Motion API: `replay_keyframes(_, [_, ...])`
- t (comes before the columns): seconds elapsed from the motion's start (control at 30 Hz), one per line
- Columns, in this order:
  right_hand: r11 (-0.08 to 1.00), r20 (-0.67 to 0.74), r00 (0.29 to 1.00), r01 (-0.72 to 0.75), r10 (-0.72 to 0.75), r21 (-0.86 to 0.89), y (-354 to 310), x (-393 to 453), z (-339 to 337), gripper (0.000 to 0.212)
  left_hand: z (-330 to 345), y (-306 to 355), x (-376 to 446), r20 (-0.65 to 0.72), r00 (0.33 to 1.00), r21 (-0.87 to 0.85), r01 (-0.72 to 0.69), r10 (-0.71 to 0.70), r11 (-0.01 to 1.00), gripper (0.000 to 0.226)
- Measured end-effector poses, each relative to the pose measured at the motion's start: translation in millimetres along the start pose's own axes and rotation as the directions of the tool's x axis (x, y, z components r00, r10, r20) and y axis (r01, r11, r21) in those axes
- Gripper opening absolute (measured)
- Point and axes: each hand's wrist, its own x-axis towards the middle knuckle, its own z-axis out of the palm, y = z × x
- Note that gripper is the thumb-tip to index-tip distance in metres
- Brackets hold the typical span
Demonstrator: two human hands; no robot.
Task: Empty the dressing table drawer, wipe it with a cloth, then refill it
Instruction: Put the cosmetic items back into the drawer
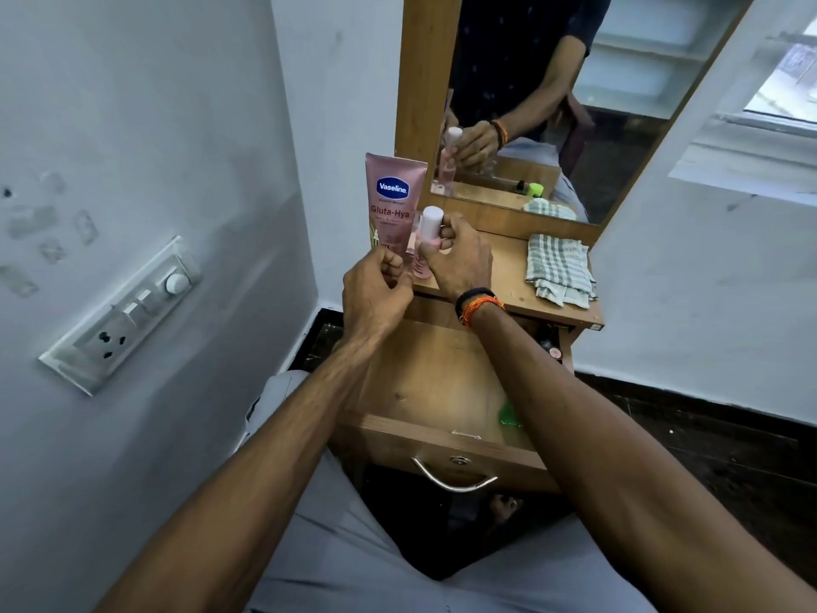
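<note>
The left hand (376, 294) grips a pink tube (393, 201); the right hand (460, 263) holds a small bottle (426, 241). A cloth (559, 269) lies on the tabletop (508, 280) above the open drawer (433, 391).

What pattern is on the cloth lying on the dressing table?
The folded cloth has grey-green and white checked stripes, clearest in the head view.

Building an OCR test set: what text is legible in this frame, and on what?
"Vaseline": blue badge on the pink tube, held by the left hand.
"Gluta-Hya": same tube, below the badge.
Smaller lines on the tube: blurred, unreadable.
Small pink bottle in the right hand: label unreadable.
</note>
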Motion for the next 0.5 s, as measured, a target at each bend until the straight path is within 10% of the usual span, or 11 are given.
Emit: replay_keyframes(0.5, [0.998,0.029,0.998,0.063,-0.063,0.007,53,-53,-99,0.060,32,1,-39,0.330,0.943,-0.050,0.057,-0.038,0.997,0.029])
